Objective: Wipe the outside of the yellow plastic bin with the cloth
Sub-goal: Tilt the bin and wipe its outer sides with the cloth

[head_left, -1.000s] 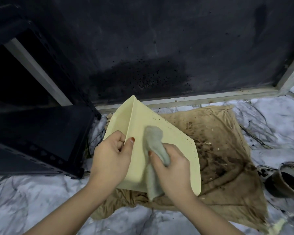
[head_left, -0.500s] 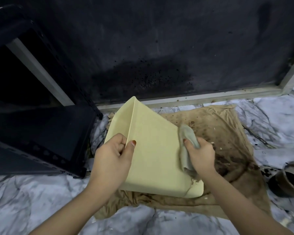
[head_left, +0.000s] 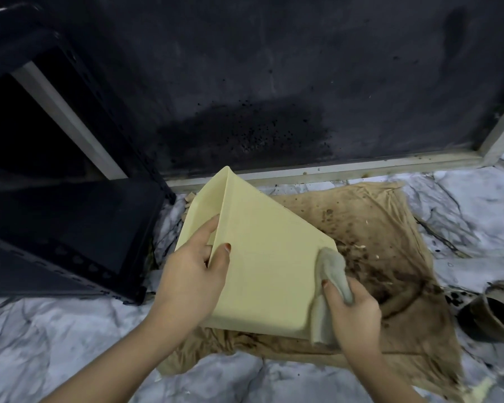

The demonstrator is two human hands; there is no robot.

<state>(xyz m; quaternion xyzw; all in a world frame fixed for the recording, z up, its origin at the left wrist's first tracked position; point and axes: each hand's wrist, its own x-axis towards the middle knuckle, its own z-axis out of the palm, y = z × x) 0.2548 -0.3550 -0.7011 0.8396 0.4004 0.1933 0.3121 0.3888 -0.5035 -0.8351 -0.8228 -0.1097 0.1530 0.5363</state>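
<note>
Meanwhile, left hand (head_left: pixel 191 282) grips the tilted yellow bin (head_left: pixel 262 263); right hand (head_left: pixel 354 311) clutches the cloth (head_left: pixel 330 271) against it.

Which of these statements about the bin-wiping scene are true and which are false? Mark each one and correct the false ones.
1. The right hand holds a grey cloth at the right edge of the yellow bin. True.
2. The left hand lies flat on the floor. False: it grips the bin's edge.
3. The bin is over a stained brown sheet. True.
4. The wall behind is white. False: it is dark.
5. A dirty pot lies at the far right. True.
</note>
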